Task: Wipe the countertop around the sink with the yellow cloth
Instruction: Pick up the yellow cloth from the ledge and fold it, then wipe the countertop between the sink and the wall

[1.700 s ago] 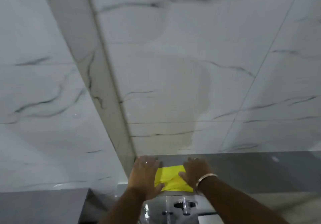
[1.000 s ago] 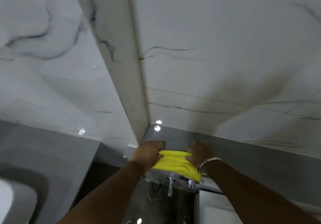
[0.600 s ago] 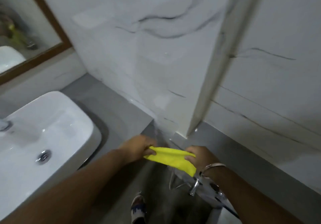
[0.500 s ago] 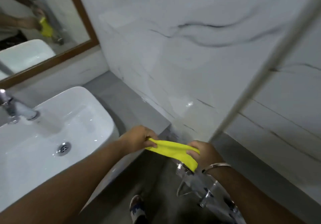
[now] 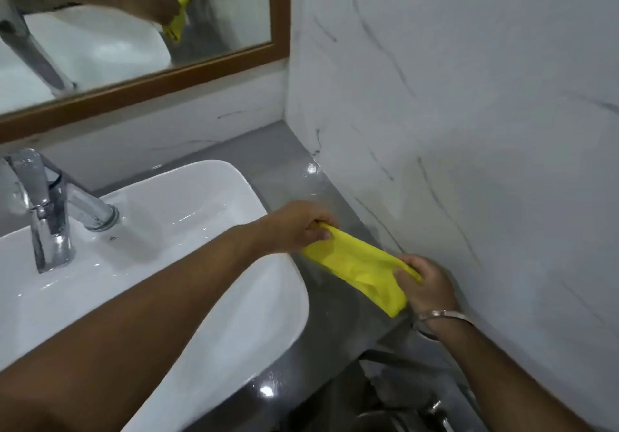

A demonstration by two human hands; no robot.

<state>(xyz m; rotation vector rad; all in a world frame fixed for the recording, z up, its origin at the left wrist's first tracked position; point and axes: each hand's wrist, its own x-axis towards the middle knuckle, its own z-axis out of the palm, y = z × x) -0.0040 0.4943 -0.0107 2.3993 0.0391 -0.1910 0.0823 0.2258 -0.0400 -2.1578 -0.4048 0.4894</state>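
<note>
The yellow cloth (image 5: 358, 269) is stretched between both hands, just above the narrow grey countertop (image 5: 278, 160) strip to the right of the white sink (image 5: 187, 217). My left hand (image 5: 296, 227) grips the cloth's far end, its forearm crossing over the basin. My right hand (image 5: 425, 284) pinches the near end close to the marble wall, a metal bangle on its wrist. I cannot tell whether the cloth touches the counter.
A chrome faucet (image 5: 47, 210) stands at the sink's left rear. A wood-framed mirror (image 5: 140, 73) hangs behind it. The white marble wall (image 5: 469, 130) closes off the counter on the right. Chrome fittings (image 5: 438, 411) show below the counter's front edge.
My view swung from the right-hand ledge and wall to the sink. Both hands lifted the cloth off that ledge and carried it left, over the counter beside the basin.
</note>
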